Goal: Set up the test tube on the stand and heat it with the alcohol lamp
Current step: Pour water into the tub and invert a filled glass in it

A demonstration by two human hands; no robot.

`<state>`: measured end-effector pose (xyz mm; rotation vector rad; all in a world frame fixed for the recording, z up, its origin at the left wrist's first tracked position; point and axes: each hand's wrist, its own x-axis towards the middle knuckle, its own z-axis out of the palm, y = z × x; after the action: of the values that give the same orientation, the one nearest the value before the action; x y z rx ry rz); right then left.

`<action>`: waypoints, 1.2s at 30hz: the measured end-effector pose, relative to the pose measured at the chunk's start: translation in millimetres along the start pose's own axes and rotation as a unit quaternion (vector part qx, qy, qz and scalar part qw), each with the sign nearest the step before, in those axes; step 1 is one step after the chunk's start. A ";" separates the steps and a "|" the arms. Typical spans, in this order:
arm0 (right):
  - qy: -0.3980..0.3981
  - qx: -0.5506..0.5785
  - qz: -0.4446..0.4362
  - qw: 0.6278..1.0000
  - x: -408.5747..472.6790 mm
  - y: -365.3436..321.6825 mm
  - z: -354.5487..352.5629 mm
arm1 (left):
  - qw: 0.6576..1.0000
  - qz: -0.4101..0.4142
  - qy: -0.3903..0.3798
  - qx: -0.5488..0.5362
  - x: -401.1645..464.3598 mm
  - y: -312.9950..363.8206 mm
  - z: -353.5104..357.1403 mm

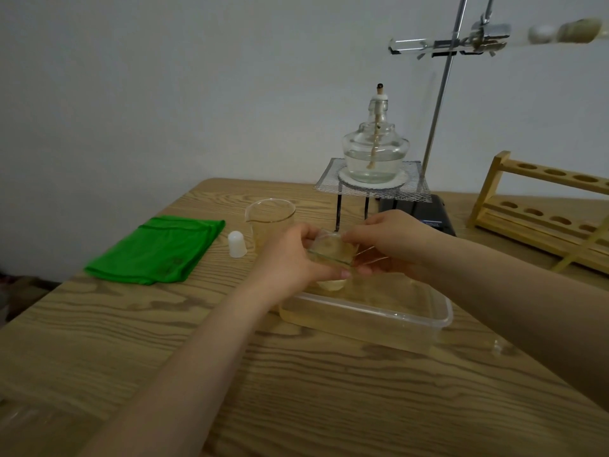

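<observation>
Test tube point(514, 36) sits clamped level on the stand point(443, 90) at two o'clock above the alcohol lamp point(375, 150), while left hand point(290, 258) and right hand point(392, 240) fingers grip a small glass jar point(333, 250) over the plastic tub point(379, 311) mid-desk point(99, 341), a pale wall point(164, 77) behind.

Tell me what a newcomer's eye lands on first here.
Both hands, left hand and right hand, hold a small glass jar over the plastic tub at centre. Behind, the alcohol lamp stands uncapped on wire mesh; a bright green cloth lies left.
</observation>
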<state>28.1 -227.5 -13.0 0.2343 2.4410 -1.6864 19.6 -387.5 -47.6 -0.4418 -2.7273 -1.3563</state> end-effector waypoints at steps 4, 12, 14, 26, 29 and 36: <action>-0.007 0.014 0.005 1.000 0.3 -1.1 2.1 | 1.000 -0.007 0.005 -0.005 0.2 0.3 -0.4; -0.022 0.044 0.025 0.998 3.8 0.2 3.1 | 0.999 -0.028 0.026 -0.023 1.2 0.1 0.4; -0.027 0.049 0.033 0.998 4.5 0.9 2.8 | 0.999 -0.028 0.027 -0.025 1.0 -0.3 0.6; -0.143 0.111 0.103 0.978 0.4 6.5 2.2 | 0.999 -0.018 0.021 -0.024 -1.0 -0.5 0.9; -0.142 0.127 0.103 0.976 0.3 6.8 3.6 | 0.999 -0.013 0.024 -0.024 -0.8 -1.6 1.7; -0.146 0.135 0.102 0.975 5.1 9.1 3.4 | 0.999 -0.010 0.023 -0.024 -1.0 -2.6 2.6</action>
<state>25.3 -227.3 -23.6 0.2420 1.9088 -1.8109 20.0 -387.1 -51.3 -0.3822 -2.6752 -1.4201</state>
